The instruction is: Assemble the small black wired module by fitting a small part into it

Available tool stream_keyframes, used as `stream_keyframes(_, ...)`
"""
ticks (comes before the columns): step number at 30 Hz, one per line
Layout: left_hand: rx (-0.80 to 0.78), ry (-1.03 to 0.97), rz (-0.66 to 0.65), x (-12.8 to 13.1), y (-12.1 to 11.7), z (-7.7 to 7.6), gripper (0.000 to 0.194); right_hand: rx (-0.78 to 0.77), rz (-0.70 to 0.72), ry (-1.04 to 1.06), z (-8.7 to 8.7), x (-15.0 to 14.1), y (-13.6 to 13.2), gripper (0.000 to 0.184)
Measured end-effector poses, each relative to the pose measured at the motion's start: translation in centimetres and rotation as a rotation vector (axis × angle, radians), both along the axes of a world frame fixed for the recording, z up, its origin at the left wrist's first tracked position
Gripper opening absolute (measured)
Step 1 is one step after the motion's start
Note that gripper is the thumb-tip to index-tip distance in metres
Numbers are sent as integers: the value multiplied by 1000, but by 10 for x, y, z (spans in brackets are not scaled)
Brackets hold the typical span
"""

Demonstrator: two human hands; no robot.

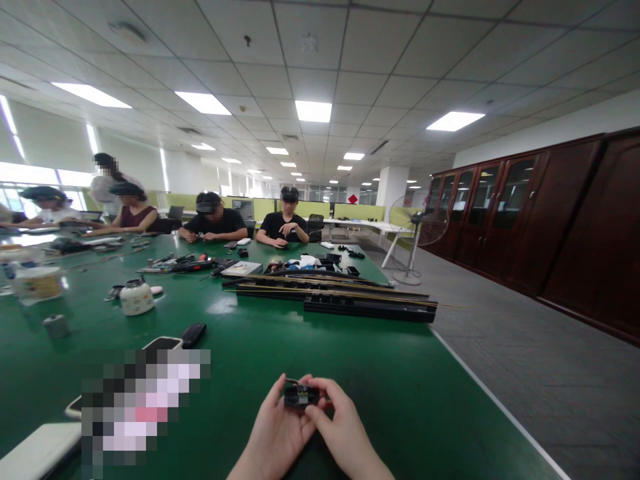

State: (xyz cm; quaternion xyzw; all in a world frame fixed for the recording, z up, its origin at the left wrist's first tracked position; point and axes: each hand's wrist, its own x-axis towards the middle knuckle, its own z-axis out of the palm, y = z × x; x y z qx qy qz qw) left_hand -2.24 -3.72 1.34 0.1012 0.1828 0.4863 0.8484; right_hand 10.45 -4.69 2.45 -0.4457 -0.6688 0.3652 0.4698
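My left fingers [276,393] and right fingers [327,387] grip the small black casing [301,397] from either side, over the green bench [230,393]; likely fault: uneven pressure from the right could tip it out of my hold.

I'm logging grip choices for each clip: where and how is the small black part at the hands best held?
Probably by its two short ends, one hand from each side. The small black part runs crosswise between the left hand and right hand; its camera-facing side looks recessed, with lighter detail inside, so that middle is better left untouched.
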Motion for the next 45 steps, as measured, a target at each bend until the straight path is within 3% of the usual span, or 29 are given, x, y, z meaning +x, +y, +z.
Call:
stream_keyframes(18,68,-21,-8,-5,1,-9,33,15,0,16,-4,1,-1,29)
stream_keyframes(29,43,-25,-71,-4,-2,-5,28,57,16,-39,-4,-1,-7,36)
stream_keyframes(35,34,-15,-29,-2,-5,-2,30,22,6,-41,-1,0,-6,37)
stream_keyframes(45,7,-10,-19,-1,0,-5,23,140,-17,-142,4,1,-6,39)
